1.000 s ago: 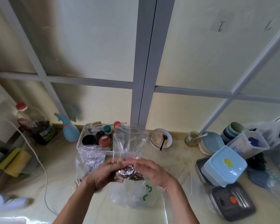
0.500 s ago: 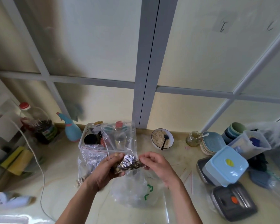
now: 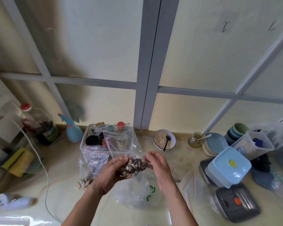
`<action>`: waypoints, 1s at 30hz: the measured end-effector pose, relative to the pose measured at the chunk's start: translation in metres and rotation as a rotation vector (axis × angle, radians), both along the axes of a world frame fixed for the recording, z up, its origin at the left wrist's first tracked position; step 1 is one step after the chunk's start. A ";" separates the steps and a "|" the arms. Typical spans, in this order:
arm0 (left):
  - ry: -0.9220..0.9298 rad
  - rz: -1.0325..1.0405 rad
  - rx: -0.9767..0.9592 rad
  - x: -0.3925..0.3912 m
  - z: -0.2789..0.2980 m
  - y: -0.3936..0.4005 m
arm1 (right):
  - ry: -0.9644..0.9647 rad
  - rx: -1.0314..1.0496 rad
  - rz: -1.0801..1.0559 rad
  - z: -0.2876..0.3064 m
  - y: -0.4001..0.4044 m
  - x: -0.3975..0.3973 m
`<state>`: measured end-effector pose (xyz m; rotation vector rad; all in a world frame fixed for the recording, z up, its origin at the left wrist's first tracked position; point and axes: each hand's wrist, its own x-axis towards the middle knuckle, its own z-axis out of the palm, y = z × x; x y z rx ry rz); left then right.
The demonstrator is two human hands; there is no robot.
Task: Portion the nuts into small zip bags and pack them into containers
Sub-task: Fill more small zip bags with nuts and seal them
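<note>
A small clear zip bag [image 3: 121, 144] is held up between both hands above the counter, with dark and pale nuts [image 3: 134, 165] gathered at its bottom. My left hand [image 3: 112, 173] cups the nut-filled bottom from below. My right hand [image 3: 158, 163] pinches the bag's right side. Left of my hands a second zip bag [image 3: 92, 162] with a red seal line lies on the counter with pale nuts in its lower end. Under my hands lies a larger clear plastic bag [image 3: 136, 193] with green print.
A clear bin [image 3: 88, 136] of bottles stands behind the bags. A bowl of grain with a spoon [image 3: 164, 140] and a small jar [image 3: 194, 139] sit at the back. At right are a blue lidded container [image 3: 227, 167], grey lidded boxes [image 3: 237, 203], stacked plates and loose zip bags [image 3: 189, 181].
The held bag has unfolded and my hands have moved slightly apart; my right hand has shifted from the bag's bottom to its right side. The nuts now rest in my left palm.
</note>
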<state>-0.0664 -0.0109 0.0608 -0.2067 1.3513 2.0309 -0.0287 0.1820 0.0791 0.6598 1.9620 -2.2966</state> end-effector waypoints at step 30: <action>0.168 -0.154 -0.119 0.002 -0.005 -0.002 | 0.059 -0.120 0.458 0.018 0.018 0.012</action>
